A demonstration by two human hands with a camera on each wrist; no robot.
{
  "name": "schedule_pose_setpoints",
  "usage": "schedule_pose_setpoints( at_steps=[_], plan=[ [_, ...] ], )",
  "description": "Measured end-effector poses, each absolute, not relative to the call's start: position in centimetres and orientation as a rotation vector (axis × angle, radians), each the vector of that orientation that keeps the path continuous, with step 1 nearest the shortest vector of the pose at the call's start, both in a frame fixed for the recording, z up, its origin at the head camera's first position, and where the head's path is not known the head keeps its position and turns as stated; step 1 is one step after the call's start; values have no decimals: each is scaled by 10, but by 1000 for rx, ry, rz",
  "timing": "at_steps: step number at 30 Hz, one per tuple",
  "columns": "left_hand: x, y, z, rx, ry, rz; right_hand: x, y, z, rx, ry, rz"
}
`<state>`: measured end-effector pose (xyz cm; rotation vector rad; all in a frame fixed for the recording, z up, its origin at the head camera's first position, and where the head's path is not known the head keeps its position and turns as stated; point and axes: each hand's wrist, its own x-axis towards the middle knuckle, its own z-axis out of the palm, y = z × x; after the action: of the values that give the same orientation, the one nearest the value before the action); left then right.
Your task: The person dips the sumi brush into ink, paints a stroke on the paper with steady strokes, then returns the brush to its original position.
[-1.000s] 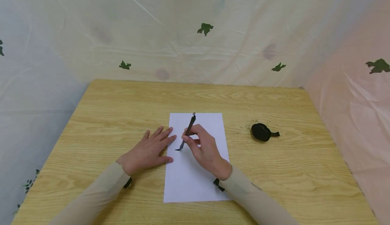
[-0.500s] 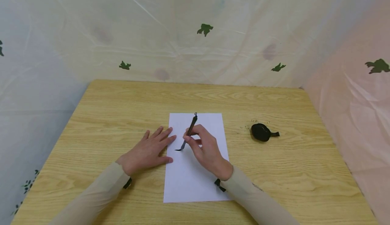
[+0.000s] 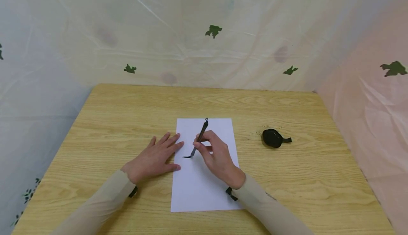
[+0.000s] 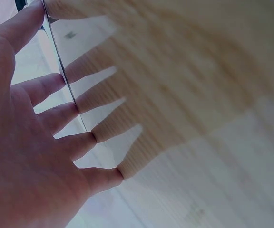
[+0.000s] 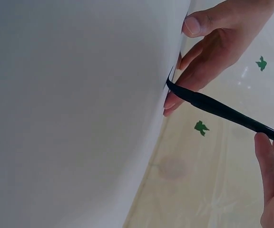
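Observation:
My right hand (image 3: 218, 159) pinches a dark paintbrush (image 3: 202, 130) between thumb and fingers, its handle leaning up and away. The bent bristle tip touches a white sheet of paper (image 3: 204, 192), at the right end of a short black stroke (image 3: 186, 156). In the right wrist view the paintbrush (image 5: 222, 109) crosses to the paper (image 5: 80, 114). With fingers spread, my left hand (image 3: 153, 159) rests palm down, its fingertips on the paper's left edge. The left wrist view shows that hand (image 4: 37, 128) from the palm side, fingertips against the surface.
On the wooden table (image 3: 318, 178), to the right of the paper, lies a small round black dish (image 3: 272, 138) with a short handle. Small dark specks (image 3: 256, 133) mark the wood beside it. Pale curtains (image 3: 178, 33) with green bird shapes hang behind the table and at both sides.
My right hand and the paintbrush have moved slightly to the right, and the black stroke has grown longer that way. The left hand stays in place on the paper's edge.

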<state>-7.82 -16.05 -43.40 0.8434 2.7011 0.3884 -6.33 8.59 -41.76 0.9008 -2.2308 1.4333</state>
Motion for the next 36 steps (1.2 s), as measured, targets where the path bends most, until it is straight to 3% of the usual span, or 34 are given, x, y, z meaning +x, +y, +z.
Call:
schedule_pose_setpoints(
  at_steps=[36],
  plan=[
    [-78, -162, -435, 846, 2698, 376, -61, 94, -419, 884, -2217, 1418]
  ],
)
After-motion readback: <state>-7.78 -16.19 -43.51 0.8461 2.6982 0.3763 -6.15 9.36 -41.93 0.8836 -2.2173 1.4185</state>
